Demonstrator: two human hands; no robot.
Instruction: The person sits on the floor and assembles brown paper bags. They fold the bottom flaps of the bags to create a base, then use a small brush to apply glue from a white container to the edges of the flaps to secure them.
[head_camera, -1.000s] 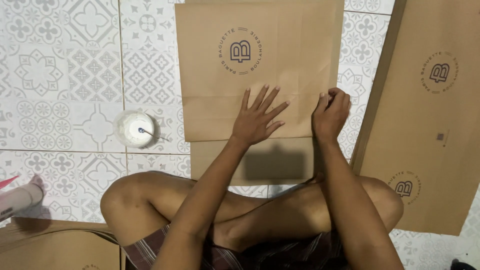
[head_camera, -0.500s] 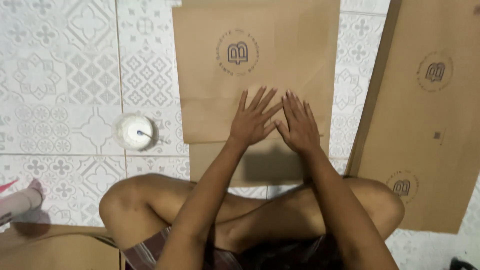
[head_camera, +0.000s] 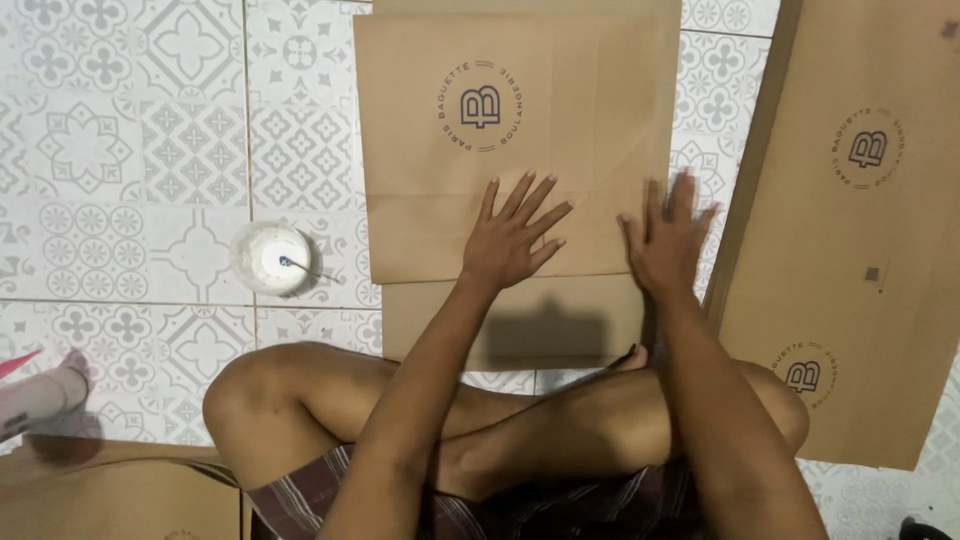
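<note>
A flat brown paper bag with a round dark logo lies on the patterned tile floor in front of my crossed legs. My left hand presses flat on its lower middle, fingers spread. My right hand lies flat and open near the bag's lower right edge, slightly blurred. A folded brown flap sticks out below the bag toward my legs. Neither hand holds anything.
A stack of brown paper sheets with the same logo lies at the right. A small white cup with a stick in it stands left of the bag. More brown paper and a white tube are at the lower left.
My right hand went from a fist at the bag's right side to flat beside my left hand, then slid right to the bag's edge. The left hand stayed in place.
</note>
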